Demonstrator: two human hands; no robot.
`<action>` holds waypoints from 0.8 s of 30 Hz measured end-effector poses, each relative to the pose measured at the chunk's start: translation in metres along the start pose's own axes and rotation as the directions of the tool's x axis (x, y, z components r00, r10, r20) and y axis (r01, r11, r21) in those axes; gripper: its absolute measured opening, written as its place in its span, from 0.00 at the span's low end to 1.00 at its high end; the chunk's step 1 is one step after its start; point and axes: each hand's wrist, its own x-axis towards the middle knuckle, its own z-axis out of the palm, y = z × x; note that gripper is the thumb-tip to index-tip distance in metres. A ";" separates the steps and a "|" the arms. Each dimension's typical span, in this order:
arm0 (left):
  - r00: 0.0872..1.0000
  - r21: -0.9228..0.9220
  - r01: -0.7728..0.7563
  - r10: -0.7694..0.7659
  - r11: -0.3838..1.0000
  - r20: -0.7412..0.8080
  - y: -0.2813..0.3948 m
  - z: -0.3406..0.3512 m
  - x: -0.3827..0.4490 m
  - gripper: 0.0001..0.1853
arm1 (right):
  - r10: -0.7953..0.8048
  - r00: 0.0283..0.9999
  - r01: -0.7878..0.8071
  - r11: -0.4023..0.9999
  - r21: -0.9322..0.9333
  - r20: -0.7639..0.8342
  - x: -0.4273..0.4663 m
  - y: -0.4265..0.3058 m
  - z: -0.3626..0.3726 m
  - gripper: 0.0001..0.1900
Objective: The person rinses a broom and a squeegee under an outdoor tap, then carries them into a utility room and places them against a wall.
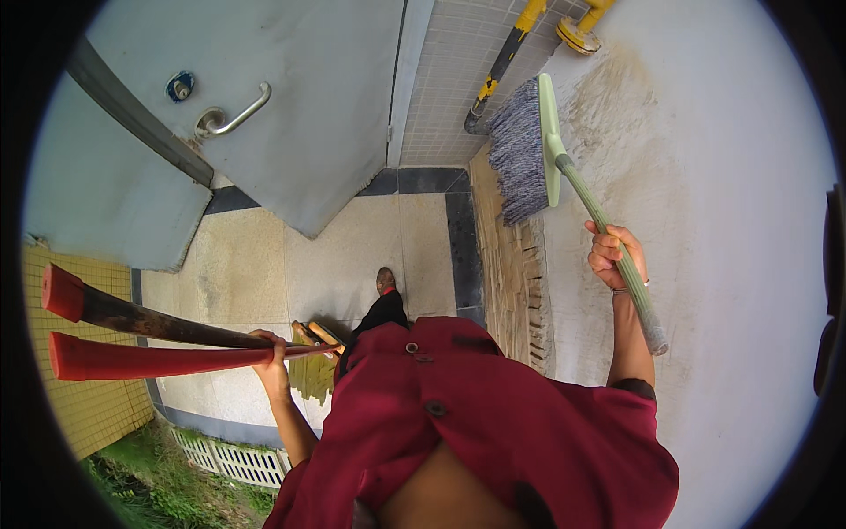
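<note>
My right hand (618, 254) grips the pale green handle of a broom (550, 142), raised on the right side of the view. Its grey-blue bristles (519, 152) point left, near the base of a yellow and black pipe (502, 63). My left hand (274, 364) is closed around two long handles that rise toward the left edge. One is a red handle (158, 356); the other is a dark, worn handle (178, 324) with a red end cap. Below that hand, close to my leg, is a broom head with yellow-green bristles (310, 377), partly hidden by my clothing.
A grey door (317, 99) with a metal lever handle (234, 119) stands ahead. A stained white wall (727, 198) runs along the right. Pale floor tiles (337, 244) have dark borders. Lower left are a slotted drain cover (248, 465), grass (158, 483) and a yellow tiled wall (86, 397).
</note>
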 end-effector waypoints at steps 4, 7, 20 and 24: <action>0.994 0.044 0.095 -0.097 0.995 0.054 -0.042 0.031 0.025 0.11 | -0.045 0.999 0.046 0.999 0.028 -0.017 0.047 -0.035 0.016 0.16; 0.993 0.052 0.100 -0.103 0.994 0.064 -0.054 0.045 0.043 0.12 | -0.079 0.997 0.079 0.997 0.006 0.000 0.076 -0.063 0.032 0.17; 0.977 0.135 0.183 -0.196 0.974 0.087 -0.085 0.106 0.058 0.13 | 0.215 0.972 -0.234 0.938 -0.256 -0.099 0.163 -0.166 0.056 0.16; 0.966 0.103 0.247 -0.253 0.963 0.052 -0.100 0.129 0.055 0.10 | 0.313 0.946 -0.324 0.895 -0.307 -0.084 0.191 -0.194 0.056 0.18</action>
